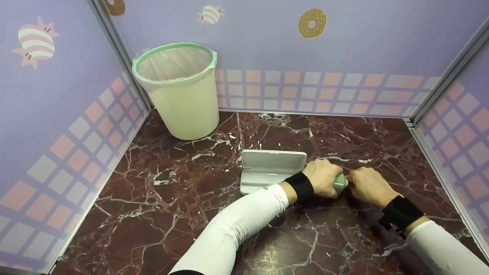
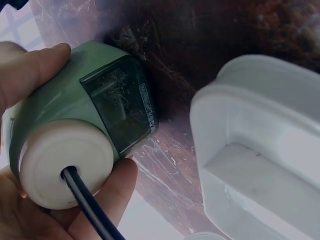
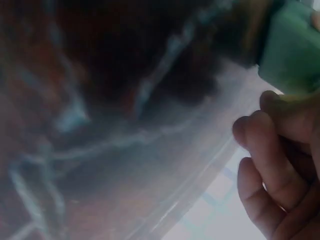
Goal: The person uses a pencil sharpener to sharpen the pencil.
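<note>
My left hand [image 1: 324,177] grips a green hand-cranked pencil sharpener [image 2: 60,90], its fingers and thumb wrapped round the body. Shavings show behind the sharpener's dark see-through window [image 2: 120,102]. A dark pencil [image 2: 90,205] sticks out of the hole in the round cream front. At the opposite end of the sharpener is my right hand [image 1: 372,187], fingers curled and pinched together close to the green body; the crank is hidden by these fingers. Just left of the left hand, a white pencil case [image 1: 273,160] lies with its lid raised.
A cream waste bin [image 1: 187,107] with a green rim and a clear liner stands at the back left. White crumbs [image 1: 232,136] are scattered on the dark red marbled tabletop [image 1: 172,198]. Patterned lilac panels [image 1: 259,42] close off the back and both sides.
</note>
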A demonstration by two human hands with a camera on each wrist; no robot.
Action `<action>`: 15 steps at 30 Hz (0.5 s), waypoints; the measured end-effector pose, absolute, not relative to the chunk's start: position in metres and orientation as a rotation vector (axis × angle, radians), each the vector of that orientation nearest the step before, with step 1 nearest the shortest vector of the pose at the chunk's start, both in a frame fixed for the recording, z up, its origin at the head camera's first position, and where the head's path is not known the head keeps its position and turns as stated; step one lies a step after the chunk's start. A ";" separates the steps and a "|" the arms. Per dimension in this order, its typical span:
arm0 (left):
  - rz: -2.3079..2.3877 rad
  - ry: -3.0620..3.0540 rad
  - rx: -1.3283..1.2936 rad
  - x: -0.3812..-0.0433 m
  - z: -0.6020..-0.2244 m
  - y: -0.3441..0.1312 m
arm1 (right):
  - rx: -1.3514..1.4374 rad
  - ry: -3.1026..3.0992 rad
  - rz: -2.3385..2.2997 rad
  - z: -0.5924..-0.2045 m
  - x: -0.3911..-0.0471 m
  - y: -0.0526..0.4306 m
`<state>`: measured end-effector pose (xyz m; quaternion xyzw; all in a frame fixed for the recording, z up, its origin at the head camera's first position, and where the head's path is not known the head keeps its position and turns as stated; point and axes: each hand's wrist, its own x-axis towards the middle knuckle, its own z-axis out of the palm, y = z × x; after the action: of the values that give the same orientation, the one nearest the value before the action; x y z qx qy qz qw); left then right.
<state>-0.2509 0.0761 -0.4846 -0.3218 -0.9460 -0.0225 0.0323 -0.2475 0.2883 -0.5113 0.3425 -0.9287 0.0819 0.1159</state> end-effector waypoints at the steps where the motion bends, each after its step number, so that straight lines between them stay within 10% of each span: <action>1: -0.072 -2.911 -0.988 -0.250 -0.485 0.077 | 1.001 -2.719 0.249 -0.513 -0.245 0.289; 15: -0.134 -2.949 -0.957 -0.250 -0.484 0.080 | 1.167 -2.605 0.225 -0.519 -0.215 0.292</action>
<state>-0.2501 0.0797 -0.4838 -0.3084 -0.9501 -0.0432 0.0193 -0.2152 0.2925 -0.5187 0.4037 -0.9010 0.0779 0.1386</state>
